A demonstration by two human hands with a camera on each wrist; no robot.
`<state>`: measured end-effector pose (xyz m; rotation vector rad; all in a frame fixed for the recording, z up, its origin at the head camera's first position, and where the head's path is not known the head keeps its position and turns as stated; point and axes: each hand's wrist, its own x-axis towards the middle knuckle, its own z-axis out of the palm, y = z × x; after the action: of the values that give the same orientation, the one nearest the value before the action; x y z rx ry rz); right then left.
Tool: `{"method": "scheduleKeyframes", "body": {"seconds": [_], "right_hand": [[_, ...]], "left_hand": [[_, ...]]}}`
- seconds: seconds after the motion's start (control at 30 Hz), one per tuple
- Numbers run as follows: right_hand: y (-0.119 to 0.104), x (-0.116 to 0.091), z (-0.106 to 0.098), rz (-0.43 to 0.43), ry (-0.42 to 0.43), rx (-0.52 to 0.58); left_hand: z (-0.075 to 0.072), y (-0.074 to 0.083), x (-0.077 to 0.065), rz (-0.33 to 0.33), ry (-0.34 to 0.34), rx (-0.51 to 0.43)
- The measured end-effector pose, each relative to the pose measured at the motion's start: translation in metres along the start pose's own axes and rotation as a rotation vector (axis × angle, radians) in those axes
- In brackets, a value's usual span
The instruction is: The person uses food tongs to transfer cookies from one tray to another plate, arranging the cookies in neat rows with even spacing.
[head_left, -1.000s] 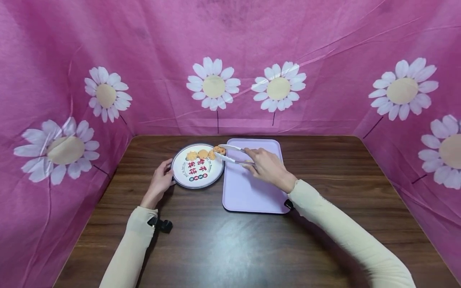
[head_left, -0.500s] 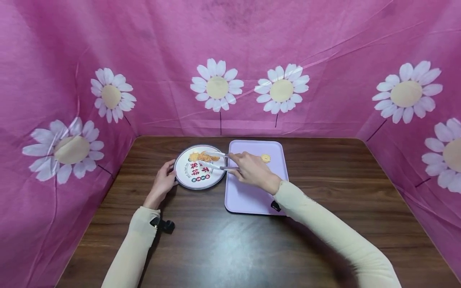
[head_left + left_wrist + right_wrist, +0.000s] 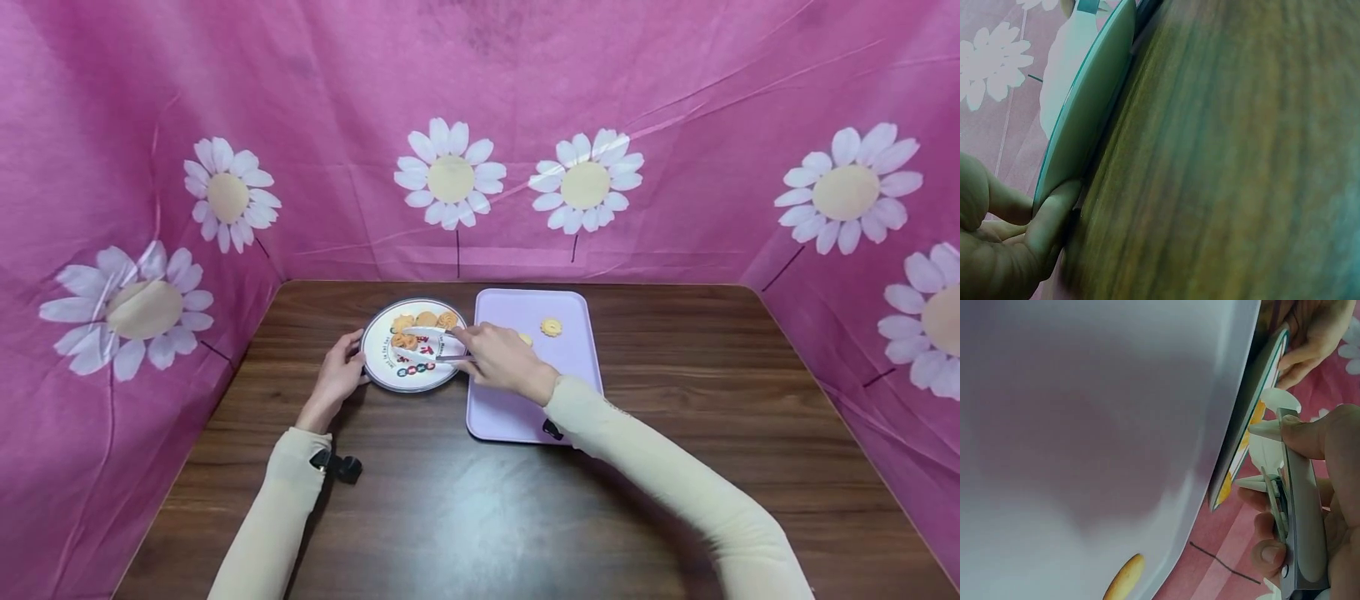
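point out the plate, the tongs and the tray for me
Plate (image 3: 381, 326): head view, on its bare white surface near the left edge.
Tongs (image 3: 1305, 506): right wrist view, on the middle of the metal handle.
Tray (image 3: 510, 412): head view, on its bare lilac bottom, lower left.

All the print I can make out is on the plate (image 3: 415, 385). Red Chinese-style characters (image 3: 426, 350) sit in the middle, but the tongs (image 3: 448, 359) cross over them, so I can't read the phrase. Below runs a short row of round badges (image 3: 416, 369), some red, some dark green or blue, each with a pale mark too small to read. Fine dark lettering (image 3: 388, 352) curves along the left, with more at the right, too tiny to spell out. The wrist views show the plate edge-on, its print hidden.
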<state>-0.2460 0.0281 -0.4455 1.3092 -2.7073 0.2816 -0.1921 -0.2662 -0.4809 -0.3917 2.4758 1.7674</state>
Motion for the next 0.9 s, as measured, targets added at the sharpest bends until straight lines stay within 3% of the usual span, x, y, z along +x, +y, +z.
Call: {"method": "scheduleKeyframes", "body": {"seconds": [0.9], "right_hand": [[-0.014, 0.022, 0.011, 0.049, -0.054, -0.026]], "left_hand": [[0.002, 0.001, 0.000, 0.005, 0.013, -0.003]]}}
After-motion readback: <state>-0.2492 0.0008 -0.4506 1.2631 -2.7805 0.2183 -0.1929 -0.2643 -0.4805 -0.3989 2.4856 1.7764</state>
